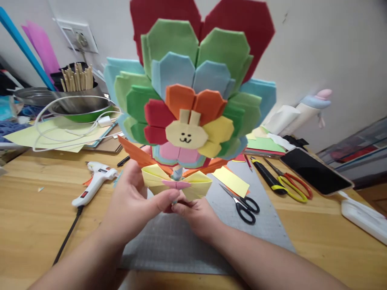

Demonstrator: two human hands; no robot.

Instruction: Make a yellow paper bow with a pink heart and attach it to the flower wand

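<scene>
A big layered paper flower (181, 80) stands upright before me, with red, green, blue and orange folded hearts around a cream bunny head (186, 135) with a drawn face. Below it sits a pale yellow paper bow (193, 187) with a pink middle, and orange folded paper sticks out behind. My left hand (136, 193) wraps round the flower's base at the bow's left side, thumb in front. Fingers of my right hand (196, 213) pinch the same base just under the bow. The stem itself is mostly hidden by both hands.
A white glue gun (95, 181) lies left on the wooden table. On the grey cutting mat (181, 245) are black-handled scissors (243, 205) and a yellow paper piece (231, 181). To the right lie a cutter (269, 177), a phone (316, 171) and orange-yellow scissors (293, 185).
</scene>
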